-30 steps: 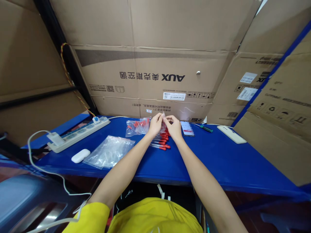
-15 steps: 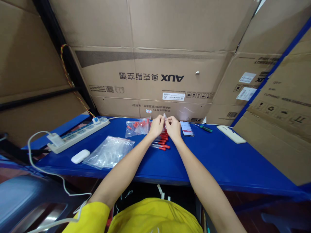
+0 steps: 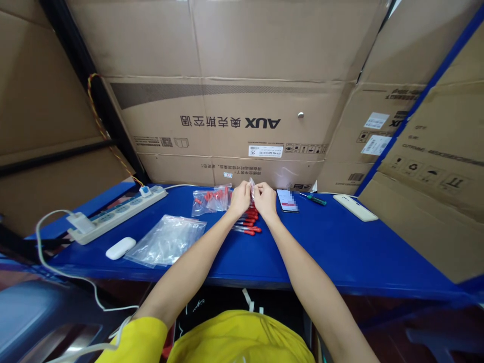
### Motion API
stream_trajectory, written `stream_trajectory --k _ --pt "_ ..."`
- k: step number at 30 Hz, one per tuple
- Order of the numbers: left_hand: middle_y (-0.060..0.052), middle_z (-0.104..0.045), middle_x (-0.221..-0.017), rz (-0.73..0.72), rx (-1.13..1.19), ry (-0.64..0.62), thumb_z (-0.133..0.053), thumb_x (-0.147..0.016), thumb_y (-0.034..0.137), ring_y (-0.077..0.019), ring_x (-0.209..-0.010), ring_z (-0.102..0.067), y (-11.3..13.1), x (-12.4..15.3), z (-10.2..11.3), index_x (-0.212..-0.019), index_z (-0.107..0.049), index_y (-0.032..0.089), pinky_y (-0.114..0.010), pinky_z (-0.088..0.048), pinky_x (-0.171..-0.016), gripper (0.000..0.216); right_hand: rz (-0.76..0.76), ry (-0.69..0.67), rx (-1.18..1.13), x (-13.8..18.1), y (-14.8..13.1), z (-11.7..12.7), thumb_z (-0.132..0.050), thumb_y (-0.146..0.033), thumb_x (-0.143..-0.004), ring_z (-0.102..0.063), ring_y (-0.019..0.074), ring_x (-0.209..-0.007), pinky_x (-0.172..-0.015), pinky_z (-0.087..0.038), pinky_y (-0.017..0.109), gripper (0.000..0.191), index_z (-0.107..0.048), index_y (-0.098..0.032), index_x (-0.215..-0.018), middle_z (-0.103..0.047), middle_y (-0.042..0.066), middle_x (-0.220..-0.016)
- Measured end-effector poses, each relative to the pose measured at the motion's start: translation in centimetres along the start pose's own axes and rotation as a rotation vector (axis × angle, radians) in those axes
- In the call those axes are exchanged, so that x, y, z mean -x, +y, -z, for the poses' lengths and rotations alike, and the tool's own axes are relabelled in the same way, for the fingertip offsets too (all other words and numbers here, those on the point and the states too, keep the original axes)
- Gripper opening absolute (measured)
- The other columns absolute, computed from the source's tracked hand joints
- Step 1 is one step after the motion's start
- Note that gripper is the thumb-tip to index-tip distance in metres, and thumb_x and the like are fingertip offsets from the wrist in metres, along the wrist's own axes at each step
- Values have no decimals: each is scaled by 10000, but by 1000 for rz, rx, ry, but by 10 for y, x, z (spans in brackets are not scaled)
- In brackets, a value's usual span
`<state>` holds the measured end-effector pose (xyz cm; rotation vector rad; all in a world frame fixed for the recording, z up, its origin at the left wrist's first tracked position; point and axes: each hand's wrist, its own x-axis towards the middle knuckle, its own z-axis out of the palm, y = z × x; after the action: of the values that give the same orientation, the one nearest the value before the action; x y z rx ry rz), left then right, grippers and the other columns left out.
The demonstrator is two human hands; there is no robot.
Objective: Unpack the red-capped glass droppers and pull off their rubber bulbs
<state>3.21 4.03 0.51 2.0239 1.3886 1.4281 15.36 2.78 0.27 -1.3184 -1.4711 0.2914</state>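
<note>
My left hand [image 3: 240,198] and my right hand [image 3: 265,198] meet near the back of the table, fingers pinched on a small clear plastic bag [image 3: 251,184] that stands up between them. Most of the bag is hidden by the fingers. Under and in front of the hands lie several glass droppers [image 3: 247,230] with red rubber bulbs, side by side, bulbs toward the right. Left of my left hand rest filled clear bags [image 3: 212,198] with red-bulbed droppers inside. A pile of flat zip bags [image 3: 168,241] lies nearer, beside my left forearm.
A phone [image 3: 287,200], a green screwdriver [image 3: 315,199] and a white power bank [image 3: 355,207] lie on the right. At left are a power strip [image 3: 119,214] with cables and a white case [image 3: 121,248]. Cardboard walls [image 3: 227,101] enclose the blue table [image 3: 340,247].
The whole view has shifted slightly, moving things a little to the left. Both hands stay together on the plastic bag, with finger positions slightly changed.
</note>
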Motion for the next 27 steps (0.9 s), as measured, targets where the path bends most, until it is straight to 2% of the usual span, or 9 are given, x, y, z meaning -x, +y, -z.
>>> stream_trajectory --k 4,8,10,12,16,18,22,25,27 --pt "-30 -653 -783 -7 148 1 -343 -1102 295 -179 -793 -629 6 1 1 -775 -520 218 -287 -461 -817 379 -105 87 26 -10 11 7 -502 -258 -948 -726 224 -775 -738 -487 291 201 -641 -205 -813 -778 88 -830" --pt "-19 -641 -771 -14 206 -23 -358 -1103 344 -168 -780 -625 10 3 0 -778 -527 215 -273 -463 -807 389 -6 58 9 -12 17 15 -497 -270 -949 -701 210 -741 -725 -477 281 153 -626 -213 -892 -736 41 -777" --pt "-13 -626 -766 -9 145 4 -378 -1098 352 -170 -764 -612 9 3 1 -777 -505 220 -271 -445 -769 370 74 27 6 -9 14 18 -491 -243 -946 -693 210 -759 -757 -486 286 159 -622 -215 -1032 -723 22 -803" --pt "-11 -617 -757 -17 45 28 -397 -1093 344 -176 -749 -605 7 2 4 -779 -484 226 -272 -422 -739 346 163 -22 50 -4 9 20 -470 -183 -930 -688 215 -802 -807 -497 300 246 -613 -226 -1126 -719 27 -868" --pt "-41 -637 -777 -82 -189 68 -398 -1094 330 -211 -774 -633 7 1 15 -816 -499 234 -290 -399 -727 312 286 -112 173 0 3 24 -447 -75 -866 -685 228 -947 -933 -507 330 312 -700 -233 -957 -709 79 -1037" --pt "-64 -658 -814 -105 -277 75 -393 -1098 335 -227 -809 -650 9 1 20 -846 -520 232 -299 -399 -726 301 269 -118 174 0 4 24 -467 -57 -847 -693 235 -994 -983 -511 343 334 -742 -229 -928 -725 85 -1068" --pt "-73 -680 -876 -148 -310 40 -384 -1107 339 -226 -859 -657 13 4 20 -900 -542 225 -299 -401 -736 285 164 -107 84 -3 7 20 -485 -68 -867 -726 244 -1070 -1067 -512 388 432 -780 -252 -1124 -790 65 -1124" --pt "-60 -679 -891 -191 -283 5 -387 -1111 349 -216 -859 -651 12 6 17 -922 -546 224 -298 -400 -744 277 62 -93 -47 -3 9 14 -545 -138 -892 -739 233 -1112 -1092 -523 405 386 -778 -273 -1168 -791 41 -1200" --pt "-57 -675 -889 -207 -280 1 -382 -1113 356 -216 -855 -650 11 6 15 -934 -548 224 -299 -399 -744 278 12 -111 -165 -3 11 9 -619 -185 -865 -758 226 -1060 -1053 -565 415 359 -773 -274 -1177 -783 31 -1230"
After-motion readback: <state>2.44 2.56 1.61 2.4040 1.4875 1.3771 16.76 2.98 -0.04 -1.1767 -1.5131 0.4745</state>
